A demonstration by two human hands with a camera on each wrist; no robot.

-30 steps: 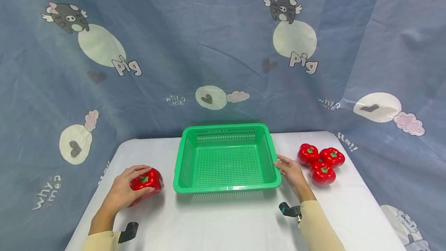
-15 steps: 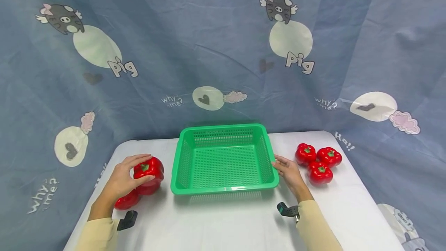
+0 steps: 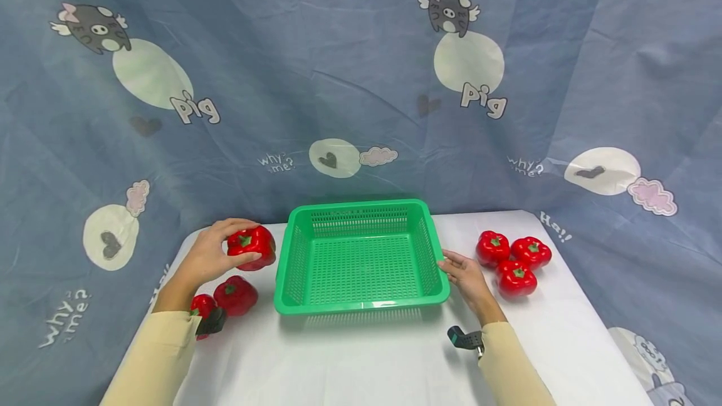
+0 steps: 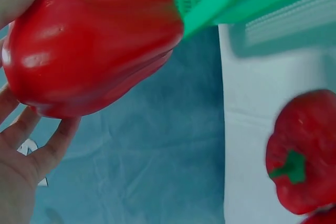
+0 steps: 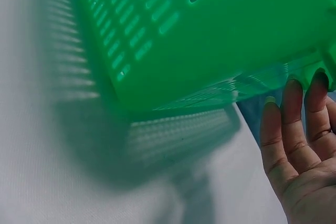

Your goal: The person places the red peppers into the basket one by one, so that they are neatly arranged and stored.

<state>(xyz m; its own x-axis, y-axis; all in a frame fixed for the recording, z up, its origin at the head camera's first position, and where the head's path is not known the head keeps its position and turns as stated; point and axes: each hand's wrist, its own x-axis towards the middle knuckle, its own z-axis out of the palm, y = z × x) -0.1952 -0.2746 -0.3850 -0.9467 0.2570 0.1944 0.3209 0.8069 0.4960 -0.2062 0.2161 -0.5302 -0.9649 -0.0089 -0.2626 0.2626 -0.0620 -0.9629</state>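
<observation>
In the head view my left hand (image 3: 211, 255) grips a red bell pepper (image 3: 256, 247) raised above the table, left of a green basket (image 3: 361, 307). The left wrist view shows the fingers spread round the glossy held pepper (image 4: 94, 40). Two more red peppers sit below that hand: one (image 3: 237, 296) in plain sight, the other (image 3: 204, 306) partly hidden by the wrist camera. My right hand (image 3: 467, 277) holds the basket's right rim; in the right wrist view its fingertips (image 5: 292, 95) reach the underside of the rim, and the thumb is hidden there.
A cluster of three red peppers (image 3: 516, 277) lies right of my right hand on the white table (image 3: 350, 362). A blue printed cloth (image 3: 361, 80) hangs behind the table. Black cameras are strapped to both wrists.
My left hand has lifted the pepper up and away from the other two and moved it toward the table's back, near the basket. The right hand stays at the rim.
</observation>
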